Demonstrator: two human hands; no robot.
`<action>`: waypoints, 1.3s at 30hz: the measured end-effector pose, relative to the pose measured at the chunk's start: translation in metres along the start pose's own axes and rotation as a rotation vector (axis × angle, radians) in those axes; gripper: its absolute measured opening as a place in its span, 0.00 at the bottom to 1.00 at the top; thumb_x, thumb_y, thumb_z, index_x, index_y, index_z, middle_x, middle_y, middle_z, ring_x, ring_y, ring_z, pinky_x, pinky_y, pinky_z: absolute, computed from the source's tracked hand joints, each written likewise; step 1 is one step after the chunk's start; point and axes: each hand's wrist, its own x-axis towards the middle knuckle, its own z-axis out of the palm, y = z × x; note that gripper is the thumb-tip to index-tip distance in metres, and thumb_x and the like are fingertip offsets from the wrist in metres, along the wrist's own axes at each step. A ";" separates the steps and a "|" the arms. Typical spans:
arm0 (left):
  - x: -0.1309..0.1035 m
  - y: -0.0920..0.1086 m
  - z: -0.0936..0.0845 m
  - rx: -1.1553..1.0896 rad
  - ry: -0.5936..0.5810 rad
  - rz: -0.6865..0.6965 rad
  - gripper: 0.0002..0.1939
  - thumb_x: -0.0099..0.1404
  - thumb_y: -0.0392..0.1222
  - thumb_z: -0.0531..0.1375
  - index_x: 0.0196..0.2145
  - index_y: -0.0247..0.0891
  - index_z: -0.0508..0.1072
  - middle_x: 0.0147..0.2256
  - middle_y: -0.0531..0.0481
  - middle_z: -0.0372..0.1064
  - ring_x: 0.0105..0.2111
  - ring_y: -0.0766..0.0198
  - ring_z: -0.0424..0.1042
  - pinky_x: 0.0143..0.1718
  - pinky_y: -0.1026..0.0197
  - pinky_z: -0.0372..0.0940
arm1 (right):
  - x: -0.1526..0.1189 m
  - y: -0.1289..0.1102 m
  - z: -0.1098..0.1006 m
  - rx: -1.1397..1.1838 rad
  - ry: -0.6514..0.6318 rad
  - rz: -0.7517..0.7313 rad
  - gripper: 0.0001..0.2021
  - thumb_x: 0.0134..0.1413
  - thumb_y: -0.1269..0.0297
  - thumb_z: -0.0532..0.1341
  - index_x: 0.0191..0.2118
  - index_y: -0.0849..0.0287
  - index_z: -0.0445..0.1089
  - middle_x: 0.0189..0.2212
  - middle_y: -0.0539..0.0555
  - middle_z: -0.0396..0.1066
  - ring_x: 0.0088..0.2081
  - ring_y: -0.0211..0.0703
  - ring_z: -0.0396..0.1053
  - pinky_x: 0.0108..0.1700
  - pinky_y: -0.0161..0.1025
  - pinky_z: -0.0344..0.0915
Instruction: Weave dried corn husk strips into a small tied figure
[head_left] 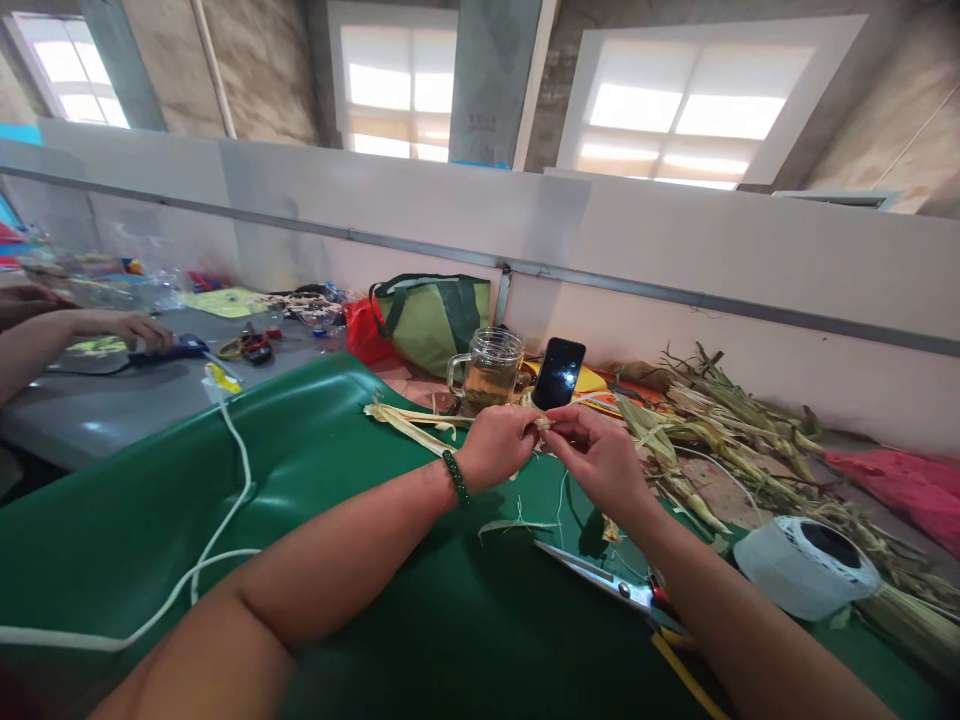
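My left hand [499, 448] is closed, thumb and fingers pinching a small pale piece of dried corn husk [541, 424]. From the other side, my right hand [600, 458] grips the same piece between thumb and fingertips. Longer husk strips [409, 428] extend to the left behind my left hand; whether they join the held piece I cannot tell. Below the hands, a loose husk shred [517, 525] and thin thread lie on the green mat [420, 600]. Scissors [592, 572] lie with blades apart, their handles partly hidden by my right forearm.
Behind the hands stand a glass mug of tea [491, 375] and a phone [559, 373]. A green bag [435, 320] leans at the wall. Dried husks [712, 430] and a white thread spool [806, 567] lie right. A white cord [244, 470] crosses left, near another person's hand [139, 328].
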 end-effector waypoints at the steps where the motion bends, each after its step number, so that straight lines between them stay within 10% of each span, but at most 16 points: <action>1: 0.000 0.000 0.000 0.008 -0.002 -0.004 0.10 0.62 0.35 0.52 0.31 0.35 0.74 0.31 0.45 0.75 0.32 0.61 0.72 0.32 0.63 0.59 | 0.000 0.001 0.000 -0.025 0.015 -0.010 0.09 0.47 0.60 0.62 0.34 0.56 0.68 0.26 0.52 0.74 0.28 0.43 0.73 0.32 0.39 0.69; 10: -0.001 0.003 0.000 0.102 -0.029 0.010 0.09 0.62 0.35 0.53 0.29 0.35 0.73 0.30 0.45 0.74 0.32 0.60 0.71 0.33 0.63 0.60 | 0.002 0.005 0.000 -0.206 0.115 -0.012 0.08 0.46 0.63 0.59 0.34 0.57 0.68 0.25 0.52 0.74 0.26 0.44 0.72 0.31 0.41 0.67; 24: -0.006 0.009 0.000 0.284 -0.109 0.112 0.11 0.63 0.32 0.51 0.35 0.32 0.74 0.33 0.41 0.74 0.35 0.57 0.73 0.37 0.59 0.65 | 0.006 -0.003 -0.009 -0.184 -0.154 0.038 0.10 0.46 0.59 0.58 0.24 0.60 0.69 0.17 0.49 0.66 0.19 0.36 0.62 0.21 0.33 0.57; 39: -0.007 0.007 0.017 -0.047 -0.216 0.235 0.11 0.57 0.32 0.55 0.19 0.34 0.69 0.19 0.52 0.64 0.22 0.68 0.61 0.25 0.65 0.51 | -0.020 -0.040 -0.015 0.111 0.345 -0.334 0.07 0.56 0.61 0.59 0.32 0.58 0.64 0.13 0.43 0.62 0.12 0.29 0.55 0.14 0.29 0.52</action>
